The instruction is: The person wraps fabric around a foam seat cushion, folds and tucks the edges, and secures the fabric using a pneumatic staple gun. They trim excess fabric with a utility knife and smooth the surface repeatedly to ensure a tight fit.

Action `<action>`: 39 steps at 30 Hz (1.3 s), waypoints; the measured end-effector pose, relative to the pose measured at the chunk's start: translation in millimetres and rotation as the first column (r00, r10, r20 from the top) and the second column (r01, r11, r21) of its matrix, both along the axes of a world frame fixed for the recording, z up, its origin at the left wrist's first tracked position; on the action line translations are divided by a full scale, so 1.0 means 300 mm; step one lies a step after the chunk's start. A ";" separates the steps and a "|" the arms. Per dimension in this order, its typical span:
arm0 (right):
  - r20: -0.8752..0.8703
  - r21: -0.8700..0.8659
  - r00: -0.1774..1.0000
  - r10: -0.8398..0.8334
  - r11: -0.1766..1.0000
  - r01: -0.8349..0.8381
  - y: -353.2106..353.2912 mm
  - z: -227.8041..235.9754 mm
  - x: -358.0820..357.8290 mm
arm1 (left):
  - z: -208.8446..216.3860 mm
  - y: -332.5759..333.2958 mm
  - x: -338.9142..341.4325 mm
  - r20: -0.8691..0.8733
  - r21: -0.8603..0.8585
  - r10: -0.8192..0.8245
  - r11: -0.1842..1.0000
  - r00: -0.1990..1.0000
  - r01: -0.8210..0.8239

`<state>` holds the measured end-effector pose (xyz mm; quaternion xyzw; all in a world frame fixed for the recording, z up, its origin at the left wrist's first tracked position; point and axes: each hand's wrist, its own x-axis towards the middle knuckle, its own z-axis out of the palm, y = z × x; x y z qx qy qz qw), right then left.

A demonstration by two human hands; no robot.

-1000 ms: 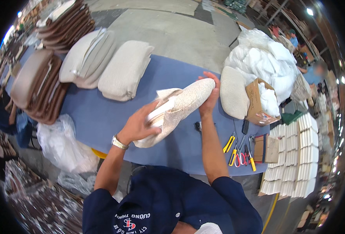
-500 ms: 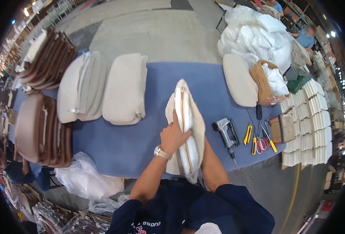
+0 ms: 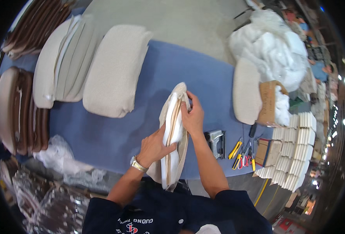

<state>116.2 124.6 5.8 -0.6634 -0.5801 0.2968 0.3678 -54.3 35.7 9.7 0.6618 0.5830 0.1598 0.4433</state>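
A chair pad [image 3: 175, 134] stands on edge in front of me at the table's near side. White padding and a thin brown board edge show between flaps of beige fabric [image 3: 155, 171]. My left hand [image 3: 153, 147], with a metal watch on its wrist, grips the pad's left side, thumb across the open edge. Higher up, my right hand [image 3: 192, 117] is closed on the far end of the pad, its thumb at the fabric border. Some of the left fingers are hidden behind the pad. To the right lies a staple gun [image 3: 216, 143].
On the blue table [image 3: 196, 70] are beige pads [image 3: 116, 70], brown pads [image 3: 14, 109] and a single beige pad [image 3: 246, 91]. Cutters and scissors [image 3: 242, 158] lie near a cardboard box [image 3: 268, 103]. White stacked pieces [image 3: 293, 148] stand right; bagged white filling [image 3: 272, 50] sits beyond.
My right hand has come up from behind the pad to its far end. My left hand has slid lower along the edge. The view has shifted and turned.
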 end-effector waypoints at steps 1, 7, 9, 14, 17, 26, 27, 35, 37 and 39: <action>0.025 0.014 1.000 0.006 1.000 -0.006 -0.015 -0.007 -0.007 | 0.004 -0.017 -0.007 -0.013 -0.038 0.005 0.999 1.000 -0.006; 0.020 0.036 1.000 -0.006 0.999 0.005 -0.003 -0.017 0.073 | 0.063 0.140 -0.012 -0.028 0.194 -0.035 0.980 0.999 0.040; -0.048 -0.016 0.999 -0.007 1.000 0.007 0.005 0.004 0.083 | 0.035 0.287 0.055 0.102 0.351 0.029 0.934 0.994 -0.063; -0.020 0.048 0.999 -0.026 0.999 0.027 0.043 0.025 0.144 | 0.016 0.471 0.159 0.201 0.428 -0.045 0.903 0.978 -0.046; 0.031 0.080 1.000 -0.005 0.997 0.003 0.063 0.037 0.175 | -0.018 0.494 0.190 0.092 0.658 -0.089 0.753 0.992 0.006; 0.155 0.075 0.988 0.019 0.997 -0.031 0.106 0.058 0.179 | -0.036 0.531 0.214 0.212 0.526 -0.035 0.846 0.977 -0.084; 0.152 0.084 0.988 0.018 0.996 -0.031 0.114 0.042 0.178 | -0.035 0.533 0.216 0.199 0.517 -0.015 0.851 0.980 -0.092; 0.126 0.139 0.991 -0.042 0.990 0.025 0.163 -0.012 0.144 | -0.059 0.528 0.235 0.144 0.506 0.114 0.845 0.983 -0.172; 0.059 0.145 0.996 -0.063 0.988 0.053 0.147 -0.018 0.146 | -0.057 0.512 0.210 0.166 0.531 0.004 0.842 0.986 -0.093; 0.037 0.178 0.997 -0.061 0.983 0.053 0.140 -0.007 0.147 | -0.069 0.518 0.174 0.352 0.389 -0.024 0.913 0.936 -0.123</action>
